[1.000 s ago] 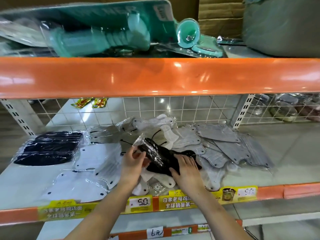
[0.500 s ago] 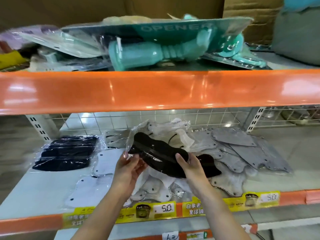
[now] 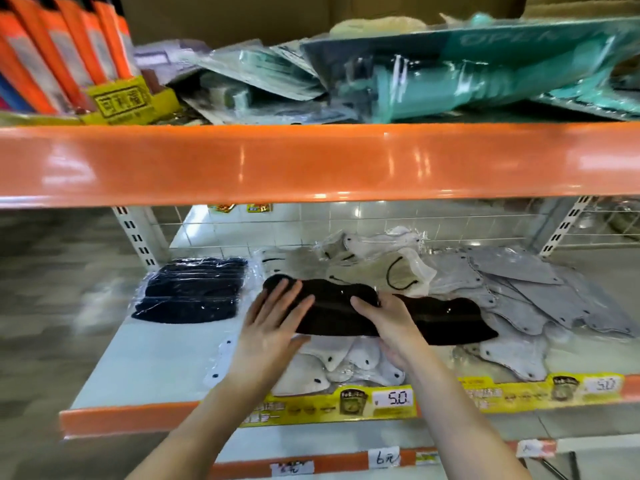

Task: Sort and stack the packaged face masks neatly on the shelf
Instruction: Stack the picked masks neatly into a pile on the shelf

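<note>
A person sorting packaged face masks on a store shelf (image 3: 145, 368) held a pack of black masks (image 3: 363, 313) in both hands, above a loose jumble of white masks (image 3: 332, 368) near the shelf's front edge. The left hand (image 3: 273, 327) lay on the pack's left end with its fingers spread nearly straight across the top and the thumb tucked under the lower edge; the right hand (image 3: 388, 323) gripped the pack near its middle, fingers curled over the top. The two hands were set a little apart along the pack. To the left, well apart from the jumble, a tidy stack of dark masks (image 3: 194, 289) already sat toward the back of the shelf. Grey masks (image 3: 519, 289) fanned out untidily to the right, with a beige mask (image 3: 391, 271) just behind the black pack. The step in hand appeared to be carrying the black pack out of the mixed heap. The next move would likely call for swinging it left, squaring it with the dark stack and laying it flat on top; slippery plastic wrapping could let it slide. Teal packaged goods (image 3: 450, 81) crowded the shelf above.
</note>
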### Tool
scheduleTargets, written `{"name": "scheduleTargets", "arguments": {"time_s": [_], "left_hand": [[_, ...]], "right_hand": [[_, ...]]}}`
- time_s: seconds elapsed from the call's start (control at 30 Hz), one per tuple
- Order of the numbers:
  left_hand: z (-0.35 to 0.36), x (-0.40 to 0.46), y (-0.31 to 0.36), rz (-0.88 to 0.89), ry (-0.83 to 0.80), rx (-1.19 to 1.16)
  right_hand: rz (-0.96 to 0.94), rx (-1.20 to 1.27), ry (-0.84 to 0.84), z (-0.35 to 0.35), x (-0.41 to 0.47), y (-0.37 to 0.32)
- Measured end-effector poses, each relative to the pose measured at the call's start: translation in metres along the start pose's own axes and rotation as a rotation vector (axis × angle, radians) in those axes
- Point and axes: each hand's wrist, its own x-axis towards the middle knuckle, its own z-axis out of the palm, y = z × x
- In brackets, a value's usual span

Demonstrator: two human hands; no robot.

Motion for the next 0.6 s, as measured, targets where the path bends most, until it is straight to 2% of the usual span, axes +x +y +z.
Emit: {"name": "scheduleTargets", "arguments": {"time_s": [0.07, 0.13, 0.2, 0.23, 0.3, 0.37, 0.43, 0.53, 0.6], "left_hand": [[-0.007, -0.002, -0.004, -0.015, -0.014, -0.004], [-0.014, -0.004, -0.012, -0.037, -0.015, -0.027], [-0.021, -0.006, -0.023, -0.054, -0.042, -0.017], [-0.026, -0.008, -0.028, -0.068, -0.061, -0.008], [-0.033, -0.012, -0.040, -0.097, -0.064, 0.001], [-0.038, -0.018, -0.054, -0.126, -0.060, -0.003], [-0.042, -0.024, -0.070, -0.141, -0.069, 0.005], [-0.044, -0.035, -0.097, -0.169, -0.123, 0.090], [-0.046, -0.043, -0.114, -0.224, -0.206, 0.160]], "right_hand": [[-0.027, -0.147, -0.021, 0.014, 0.002, 0.003], [-0.178, -0.565, 0.102, 0.031, 0.006, 0.007], [-0.521, -0.905, 0.369, 0.051, -0.001, 0.008], [-0.711, -1.007, 0.406, 0.061, -0.006, 0.014], [-0.915, -1.230, 0.303, 0.080, -0.014, 0.023], [-0.940, -1.389, 0.108, 0.098, -0.016, 0.033], [-0.870, -1.390, -0.047, 0.120, -0.013, 0.042], [-0.684, -1.278, -0.106, 0.155, -0.006, 0.048], [-0.655, -1.262, -0.117, 0.176, -0.001, 0.049]]}}
